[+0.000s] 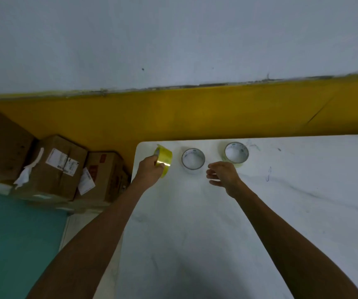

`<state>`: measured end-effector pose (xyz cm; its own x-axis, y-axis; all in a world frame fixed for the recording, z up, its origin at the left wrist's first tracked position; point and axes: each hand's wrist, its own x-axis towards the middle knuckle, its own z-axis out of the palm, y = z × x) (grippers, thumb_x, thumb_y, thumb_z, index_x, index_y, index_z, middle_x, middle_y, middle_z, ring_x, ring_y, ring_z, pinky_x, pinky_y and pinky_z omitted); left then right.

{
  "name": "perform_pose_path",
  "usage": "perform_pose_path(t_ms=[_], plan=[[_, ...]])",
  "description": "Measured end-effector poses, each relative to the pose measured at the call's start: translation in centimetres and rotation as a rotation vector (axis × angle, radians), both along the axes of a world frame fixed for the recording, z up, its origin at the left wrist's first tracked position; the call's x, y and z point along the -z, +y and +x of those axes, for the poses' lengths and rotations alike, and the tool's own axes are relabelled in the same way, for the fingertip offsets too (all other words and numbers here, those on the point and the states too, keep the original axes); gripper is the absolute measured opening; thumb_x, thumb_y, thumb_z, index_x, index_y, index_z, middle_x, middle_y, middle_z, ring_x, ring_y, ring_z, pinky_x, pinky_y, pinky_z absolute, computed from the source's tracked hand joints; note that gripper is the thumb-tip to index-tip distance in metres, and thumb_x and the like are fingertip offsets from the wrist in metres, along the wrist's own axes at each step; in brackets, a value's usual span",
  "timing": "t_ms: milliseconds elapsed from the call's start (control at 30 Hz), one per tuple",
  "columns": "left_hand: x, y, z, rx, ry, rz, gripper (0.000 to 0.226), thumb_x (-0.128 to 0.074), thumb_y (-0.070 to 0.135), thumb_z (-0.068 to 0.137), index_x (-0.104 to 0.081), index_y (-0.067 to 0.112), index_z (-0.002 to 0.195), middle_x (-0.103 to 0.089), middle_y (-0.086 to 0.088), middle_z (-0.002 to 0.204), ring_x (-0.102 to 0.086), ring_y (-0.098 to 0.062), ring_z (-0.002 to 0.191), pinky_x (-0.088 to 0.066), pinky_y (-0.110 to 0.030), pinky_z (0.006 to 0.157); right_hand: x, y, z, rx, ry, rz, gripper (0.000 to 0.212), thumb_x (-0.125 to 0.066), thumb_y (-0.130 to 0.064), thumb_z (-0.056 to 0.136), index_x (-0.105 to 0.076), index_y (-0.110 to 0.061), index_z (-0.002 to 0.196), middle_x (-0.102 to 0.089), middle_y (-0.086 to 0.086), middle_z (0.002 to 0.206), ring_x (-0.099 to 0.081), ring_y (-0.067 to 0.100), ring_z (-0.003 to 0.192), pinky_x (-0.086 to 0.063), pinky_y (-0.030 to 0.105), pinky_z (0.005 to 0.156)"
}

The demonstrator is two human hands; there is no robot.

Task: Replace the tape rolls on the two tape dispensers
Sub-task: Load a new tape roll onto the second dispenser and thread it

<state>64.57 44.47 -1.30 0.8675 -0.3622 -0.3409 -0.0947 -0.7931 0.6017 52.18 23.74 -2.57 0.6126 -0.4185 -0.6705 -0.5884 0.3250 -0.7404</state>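
3 tape rolls lay along the far edge of the white table (217,223). The left hand (150,169) gripped the yellowish tape roll (163,161) at the table's far-left corner, with the fingers closed around its rim and the roll tipped up on edge. The fingertips were hidden behind the roll, so the exact contact points could not be made out. A loose tape end appeared to stand up from the top of this roll, but blur made this uncertain.

The middle roll (193,159) lay flat, just right of the held roll and apart from both hands. Its print was too small to read.

The right hand (223,174) hovered with fingers spread and loosely curled, holding nothing. It was positioned between the middle roll and the right roll (236,153), and it covered the near edge of the right roll.

Left of the table, cardboard boxes (59,167) stood on the floor against the yellow wall band (195,113). Their labels were illegible. The leftmost box was cut off by the frame edge.
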Motion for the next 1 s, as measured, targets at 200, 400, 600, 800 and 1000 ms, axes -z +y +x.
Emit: perform_pose_path(t_ms=[200, 400, 600, 800, 1000], plan=[[-6.8, -4.8, -3.3, 0.113, 0.129, -0.302, 0.022, -0.058, 0.028, 0.086, -0.069, 0.011, 0.094, -0.07, -0.018, 0.093, -0.063, -0.029, 0.085, -0.05, -0.038, 0.071, -7.1, 1.6, -0.2, -0.08, -0.234, -0.105, 0.026, -0.06, -0.042, 0.092, -0.065, -0.016, 0.092, -0.069, 0.008, 0.095, -0.067, 0.023, 0.091, -0.058, 0.039, 0.082], [-11.3, -10.8, -9.3, 0.281, 0.208, -0.413, 0.014, -0.057, 0.027, 0.094, -0.066, 0.018, 0.1, -0.069, -0.011, 0.1, -0.063, -0.025, 0.094, -0.052, -0.042, 0.084, -11.5, -0.2, -6.3, 0.052, -0.32, -0.232, 0.025, -0.061, -0.032, 0.093, -0.066, -0.009, 0.099, -0.068, 0.012, 0.1, -0.066, 0.023, 0.093, -0.056, 0.029, 0.072], [-13.4, -16.2, -17.9, 0.482, 0.231, -0.407, 0.026, -0.057, 0.027, 0.093, -0.067, 0.009, 0.109, -0.065, -0.007, 0.099, -0.059, -0.024, 0.095, -0.047, -0.037, 0.078, -13.3, -4.1, -16.7, 0.214, -0.251, -0.33, 0.045, -0.06, -0.033, 0.093, -0.061, 0.009, 0.108, -0.066, 0.017, 0.103, -0.066, 0.019, 0.09, -0.058, 0.037, 0.08], [-13.9, -20.6, -27.5, 0.635, 0.308, -0.367, 0.02, -0.059, 0.028, 0.089, -0.068, 0.011, 0.096, -0.066, -0.009, 0.1, -0.061, -0.027, 0.097, -0.054, -0.044, 0.089, -13.9, -6.4, -28.0, 0.379, -0.194, -0.364, 0.044, -0.058, -0.035, 0.094, -0.063, 0.007, 0.104, -0.067, 0.009, 0.097, -0.066, 0.019, 0.089, -0.056, 0.029, 0.073], [-13.3, -23.0, -36.9, 0.722, 0.408, -0.32, 0.044, -0.058, 0.036, 0.068, -0.069, 0.002, 0.094, -0.069, -0.018, 0.101, -0.065, -0.033, 0.099, -0.054, -0.051, 0.091, -13.4, -6.9, -38.3, 0.486, -0.182, -0.35, 0.028, -0.058, -0.034, 0.094, -0.064, -0.007, 0.086, -0.068, 0.001, 0.085, -0.066, 0.014, 0.082, -0.055, 0.029, 0.075]])
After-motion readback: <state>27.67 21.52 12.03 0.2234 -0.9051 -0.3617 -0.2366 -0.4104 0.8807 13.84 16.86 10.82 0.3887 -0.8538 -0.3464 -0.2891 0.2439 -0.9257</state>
